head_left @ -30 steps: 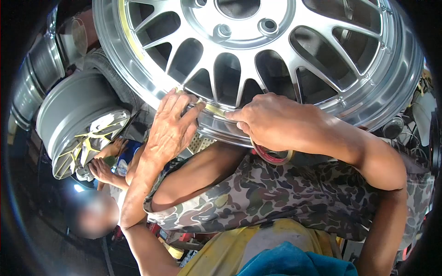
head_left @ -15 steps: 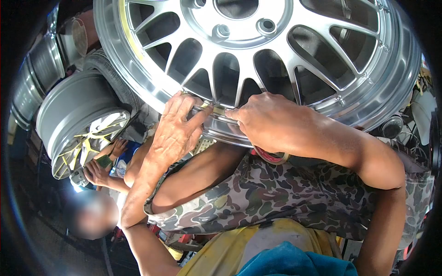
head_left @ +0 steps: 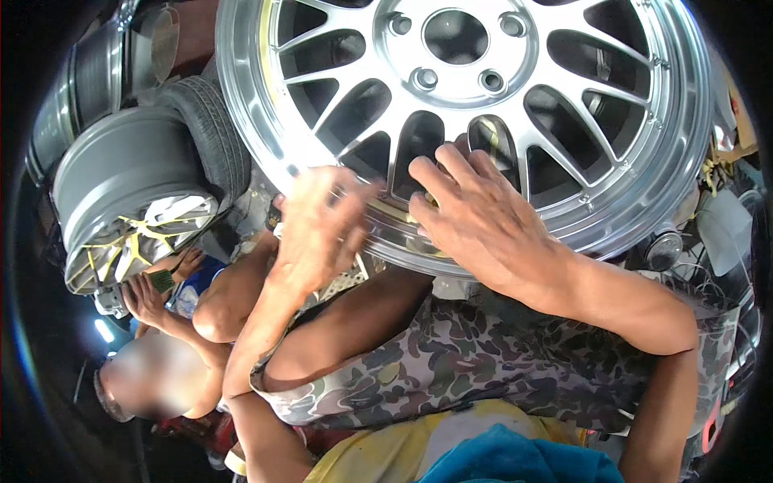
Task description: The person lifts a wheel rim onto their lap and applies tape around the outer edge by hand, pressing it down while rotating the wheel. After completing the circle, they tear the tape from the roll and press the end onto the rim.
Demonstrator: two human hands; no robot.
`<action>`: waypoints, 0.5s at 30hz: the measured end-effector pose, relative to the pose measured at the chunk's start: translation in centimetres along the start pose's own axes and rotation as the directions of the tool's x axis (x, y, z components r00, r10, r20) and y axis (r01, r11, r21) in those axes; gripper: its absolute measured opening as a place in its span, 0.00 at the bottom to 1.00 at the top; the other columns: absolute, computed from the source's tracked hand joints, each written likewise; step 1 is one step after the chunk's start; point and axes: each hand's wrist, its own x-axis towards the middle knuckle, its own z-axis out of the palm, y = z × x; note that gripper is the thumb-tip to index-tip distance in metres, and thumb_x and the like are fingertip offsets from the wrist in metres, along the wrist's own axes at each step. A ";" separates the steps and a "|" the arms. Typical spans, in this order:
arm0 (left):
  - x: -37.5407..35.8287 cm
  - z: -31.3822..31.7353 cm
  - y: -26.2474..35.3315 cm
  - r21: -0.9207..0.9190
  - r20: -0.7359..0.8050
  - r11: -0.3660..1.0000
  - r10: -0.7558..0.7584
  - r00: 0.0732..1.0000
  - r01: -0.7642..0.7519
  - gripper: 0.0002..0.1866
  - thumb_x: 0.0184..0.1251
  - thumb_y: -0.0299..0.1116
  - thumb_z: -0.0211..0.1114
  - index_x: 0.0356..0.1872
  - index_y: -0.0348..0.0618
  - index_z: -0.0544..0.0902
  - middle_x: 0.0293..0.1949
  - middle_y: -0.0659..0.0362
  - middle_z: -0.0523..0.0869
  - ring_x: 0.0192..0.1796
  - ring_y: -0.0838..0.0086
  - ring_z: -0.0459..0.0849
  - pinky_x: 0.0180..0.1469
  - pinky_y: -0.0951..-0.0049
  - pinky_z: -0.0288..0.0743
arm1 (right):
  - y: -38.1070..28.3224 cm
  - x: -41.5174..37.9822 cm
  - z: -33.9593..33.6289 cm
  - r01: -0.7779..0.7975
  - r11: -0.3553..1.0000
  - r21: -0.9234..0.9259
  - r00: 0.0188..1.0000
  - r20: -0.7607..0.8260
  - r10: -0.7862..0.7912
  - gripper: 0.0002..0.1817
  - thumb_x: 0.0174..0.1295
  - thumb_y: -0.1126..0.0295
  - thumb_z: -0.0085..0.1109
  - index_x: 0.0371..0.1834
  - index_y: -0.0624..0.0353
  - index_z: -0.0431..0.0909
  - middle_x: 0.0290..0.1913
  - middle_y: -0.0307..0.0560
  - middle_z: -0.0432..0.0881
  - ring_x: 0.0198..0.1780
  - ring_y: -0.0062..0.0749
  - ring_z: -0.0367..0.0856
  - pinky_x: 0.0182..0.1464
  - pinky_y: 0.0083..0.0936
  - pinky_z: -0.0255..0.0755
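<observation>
A large silver multi-spoke wheel rim [head_left: 455, 88] fills the upper middle. Yellow masking tape [head_left: 265, 48] runs along its left inner lip, and a yellowish band [head_left: 392, 211] shows on the near lip between my hands. My left hand [head_left: 322, 229] is over the near-left lip, its fingers smeared by motion. Over the near edge of the spokes, my right hand [head_left: 487, 221] has its fingers bent. Something yellow shows between its thumb and index finger, seemingly the tape roll, mostly hidden by the hand.
At left, another person's hand [head_left: 145, 299] holds a green pad near a grey wheel with yellow-lined spokes [head_left: 129, 165]. A tyre [head_left: 211, 133] leans behind that wheel. More rims stand at upper left. My camouflage-covered lap [head_left: 483, 354] lies below the rim.
My hands have moved apart from their close position at the lip. My right hand has turned and shifted up over the spokes; the tape roll that hung beneath it has moved with it.
</observation>
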 end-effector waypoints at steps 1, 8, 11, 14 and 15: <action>-0.1 0.1 -0.4 0.051 -0.178 0.995 -0.075 0.981 0.085 0.24 0.62 0.23 0.71 0.61 0.46 0.88 0.55 0.51 0.80 0.57 0.52 0.79 0.63 0.53 0.73 | -0.2 -0.3 0.1 0.021 0.996 -0.086 0.998 -0.053 -0.026 0.19 0.68 0.62 0.71 0.57 0.62 0.87 0.65 0.50 0.76 0.72 0.45 0.74 0.69 0.48 0.75; -0.7 5.6 -5.5 -0.436 -0.675 0.825 -0.564 0.476 0.359 0.31 0.81 0.29 0.65 0.80 0.31 0.70 0.70 0.43 0.77 0.71 0.58 0.78 0.75 0.57 0.70 | 4.4 1.8 -7.0 -0.046 0.981 -0.187 0.917 -0.398 -0.033 0.25 0.65 0.67 0.76 0.66 0.57 0.86 0.59 0.46 0.84 0.66 0.42 0.80 0.72 0.42 0.70; 0.0 7.9 -4.3 -0.786 -0.441 0.563 -0.801 0.406 0.256 0.30 0.85 0.31 0.62 0.79 0.27 0.68 0.68 0.43 0.81 0.69 0.63 0.79 0.75 0.66 0.67 | 12.3 2.4 -14.1 -0.270 0.960 -0.072 0.716 -0.682 0.150 0.29 0.69 0.62 0.73 0.72 0.60 0.81 0.67 0.57 0.85 0.69 0.48 0.81 0.73 0.41 0.71; 0.4 9.6 -3.2 -0.935 -0.334 0.355 -0.863 0.378 -0.013 0.27 0.85 0.31 0.62 0.76 0.27 0.70 0.67 0.47 0.81 0.67 0.65 0.79 0.74 0.66 0.67 | 17.0 2.0 -18.8 -0.465 0.848 -0.256 0.660 -0.738 0.139 0.30 0.68 0.61 0.74 0.69 0.65 0.80 0.63 0.68 0.85 0.66 0.59 0.83 0.70 0.47 0.75; 0.5 10.4 -3.3 -0.934 -0.337 0.356 -0.888 0.313 0.004 0.25 0.86 0.31 0.61 0.76 0.28 0.71 0.67 0.48 0.82 0.67 0.67 0.79 0.73 0.66 0.68 | 20.8 1.7 -19.9 -0.440 0.843 -0.309 0.708 -0.696 0.115 0.32 0.68 0.59 0.74 0.71 0.64 0.80 0.66 0.68 0.84 0.68 0.59 0.82 0.72 0.46 0.74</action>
